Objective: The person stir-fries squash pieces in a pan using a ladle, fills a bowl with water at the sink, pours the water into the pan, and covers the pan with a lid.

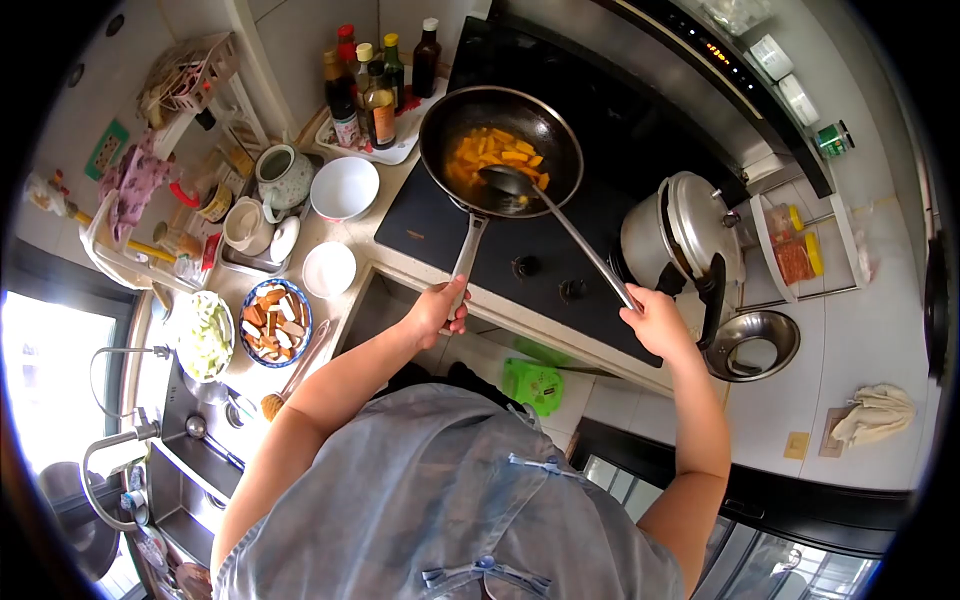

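My left hand (440, 311) is closed around the handle of a dark frying pan (555, 130) on the black stovetop (420, 215). In my right hand (655, 322) is the long metal handle of a ladle (580, 240). Its dark bowl rests inside the pan, against the orange-yellow cut pieces of food (490, 150). The pieces lie together in the pan's middle, with some shiny liquid around them. Part of the food is hidden under the ladle's bowl.
A pressure cooker (650, 235) stands right of the pan. Sauce bottles (380, 105) fill a tray at the back left. White bowls (345, 188), a plate of brown and white slices (275, 322) and a plate of pale green pieces (205, 337) sit along the left counter, near the sink (180, 500).
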`<state>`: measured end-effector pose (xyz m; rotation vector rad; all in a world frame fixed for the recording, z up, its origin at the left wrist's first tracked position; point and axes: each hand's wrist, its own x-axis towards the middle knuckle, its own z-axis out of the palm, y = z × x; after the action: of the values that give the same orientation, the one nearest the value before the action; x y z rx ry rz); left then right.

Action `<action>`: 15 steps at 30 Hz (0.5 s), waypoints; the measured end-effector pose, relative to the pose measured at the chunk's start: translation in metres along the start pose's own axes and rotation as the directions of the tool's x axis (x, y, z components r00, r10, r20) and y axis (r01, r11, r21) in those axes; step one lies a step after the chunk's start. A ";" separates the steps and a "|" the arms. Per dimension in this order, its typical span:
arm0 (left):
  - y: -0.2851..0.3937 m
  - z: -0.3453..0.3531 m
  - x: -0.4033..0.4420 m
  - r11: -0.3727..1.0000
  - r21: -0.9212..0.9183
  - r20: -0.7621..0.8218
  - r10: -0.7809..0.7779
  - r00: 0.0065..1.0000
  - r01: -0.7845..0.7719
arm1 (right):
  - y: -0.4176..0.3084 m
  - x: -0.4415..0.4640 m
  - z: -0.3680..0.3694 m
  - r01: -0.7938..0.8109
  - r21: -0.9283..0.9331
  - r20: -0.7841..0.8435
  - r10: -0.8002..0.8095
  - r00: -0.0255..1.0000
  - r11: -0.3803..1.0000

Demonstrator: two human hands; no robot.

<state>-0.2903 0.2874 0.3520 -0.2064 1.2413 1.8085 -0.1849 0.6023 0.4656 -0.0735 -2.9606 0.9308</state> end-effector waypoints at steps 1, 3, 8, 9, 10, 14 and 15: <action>0.000 0.000 0.000 1.000 -0.010 0.009 0.009 1.000 -0.009 | -0.021 0.005 -0.008 -0.309 0.064 0.140 0.298 0.944 0.949; 0.001 0.001 -0.002 1.000 -0.021 0.009 0.010 1.000 -0.010 | -0.002 0.004 0.007 -0.402 0.233 0.099 0.389 0.916 0.885; 0.003 0.005 -0.005 1.000 -0.004 -0.008 -0.004 1.000 0.004 | 0.020 0.010 0.078 -0.371 0.139 -0.130 0.388 0.912 0.918; 0.004 0.005 -0.005 1.000 -0.003 -0.006 -0.004 1.000 0.004 | -0.001 0.016 0.086 -0.418 0.111 -0.126 0.430 0.894 0.902; 0.005 0.004 -0.005 1.000 -0.001 -0.003 -0.003 1.000 0.003 | -0.008 0.018 0.093 -0.445 0.112 -0.118 0.456 0.882 0.889; 0.004 0.003 -0.003 1.000 -0.009 0.005 0.002 1.000 -0.002 | -0.049 0.022 0.076 -0.677 0.446 0.254 0.642 0.723 0.586; 0.006 0.004 -0.004 1.000 -0.002 -0.002 0.000 1.000 0.000 | -0.031 0.027 0.087 -0.541 0.435 0.093 0.562 0.822 0.720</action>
<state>-0.2906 0.2877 0.3601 -0.2097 1.2414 1.8098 -0.2168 0.5291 0.4124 -0.9963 -2.6149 1.6165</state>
